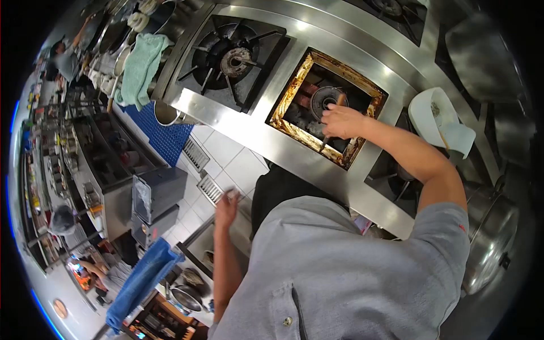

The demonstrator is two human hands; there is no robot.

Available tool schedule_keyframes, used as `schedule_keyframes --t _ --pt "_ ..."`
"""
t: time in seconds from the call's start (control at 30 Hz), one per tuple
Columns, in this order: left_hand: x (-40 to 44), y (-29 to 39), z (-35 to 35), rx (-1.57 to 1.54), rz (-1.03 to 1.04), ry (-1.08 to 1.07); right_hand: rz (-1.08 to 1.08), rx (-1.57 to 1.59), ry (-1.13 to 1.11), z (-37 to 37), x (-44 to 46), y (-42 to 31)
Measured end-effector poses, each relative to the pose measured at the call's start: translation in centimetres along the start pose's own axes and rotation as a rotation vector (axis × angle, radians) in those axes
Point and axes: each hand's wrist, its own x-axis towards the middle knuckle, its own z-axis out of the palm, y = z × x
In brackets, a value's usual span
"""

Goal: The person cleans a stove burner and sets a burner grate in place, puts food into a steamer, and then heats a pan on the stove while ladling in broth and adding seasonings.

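In the right hand (343, 123), slim tool (341, 100)

Over the remote feed I record the burner opening's rim (350, 75) as golden yellow, mottled brown and black. I find the burner ring (318, 105) inside dull grey, the neighbouring grate (267, 73) black, the stovetop (238, 129) silver. I log a mint-green cloth (141, 68), blue mat (161, 130), white floor tiles (238, 167), white container (433, 116) and plain grey shirt (362, 272).

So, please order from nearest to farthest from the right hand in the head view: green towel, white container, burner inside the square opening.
1. Burner, beside the right hand
2. White container, picture right
3. Green towel, picture's upper left
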Motion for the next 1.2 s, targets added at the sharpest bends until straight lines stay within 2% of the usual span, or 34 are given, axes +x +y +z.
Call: schedule_keyframes --t 0.03,0.07,0.13,0.17,0.23,0.3,0.47,0.5,0.63,0.73,0.83,0.9,1.03,1.2 --pt "-1.3 10.8 -3.4 0.023 0.029 0.026 0.043 0.014 -0.039 -0.2 -0.6 -0.5" --pt "-1.0 14.7 -4.6 0.035 0.339 0.125 0.088 0.027 -0.039 -0.3 -1.1 -0.9" --pt "-4.5 27.4 -8.2 0.001 0.606 0.011 0.174 0.051 -0.048 -0.7 -1.8 -1.8" --pt "-6.3 31.9 -9.2 0.008 0.792 -0.075 0.222 0.110 -0.031 -0.8 -1.9 -2.3" --pt "-9.1 38.7 -9.5 -0.112 1.231 -0.330 0.261 0.021 -0.053 -0.6 -1.9 -2.8" --pt "-11.8 41.7 -9.4 -0.037 1.413 -0.564 0.327 0.071 -0.050 -1.2 -2.3 -3.7" --pt "-14.5 43.1 -10.8 0.144 1.412 -0.775 0.507 0.049 -0.066 -2.0 -1.9 -6.5" --pt "-14.5 43.2 -10.9 0.150 1.406 -0.794 0.561 0.060 -0.049 -2.1 -2.6 -7.0" --pt "-14.2 43.1 -11.1 0.173 1.400 -0.840 0.551 0.080 -0.004 -0.3 -4.3 -7.8" --pt "-14.0 43.1 -11.4 0.193 1.406 -0.862 0.641 0.212 -0.103 -0.7 -4.5 -7.9" --pt "-13.9 43.2 -11.6 0.209 1.403 -0.892 0.639 0.273 -0.097 -0.4 -4.8 -7.9" --pt "-13.7 43.3 -11.8 0.215 1.413 -0.900 0.610 0.208 -0.191 -0.2 -4.7 -7.5" --pt "-13.8 43.5 -11.8 0.236 1.400 -0.927 0.598 0.270 -0.003 -1.5 -3.5 -7.7" --pt "-13.7 43.8 -12.1 0.249 1.423 -0.951 0.622 0.149 -0.025 -1.6 -1.2 -9.0"
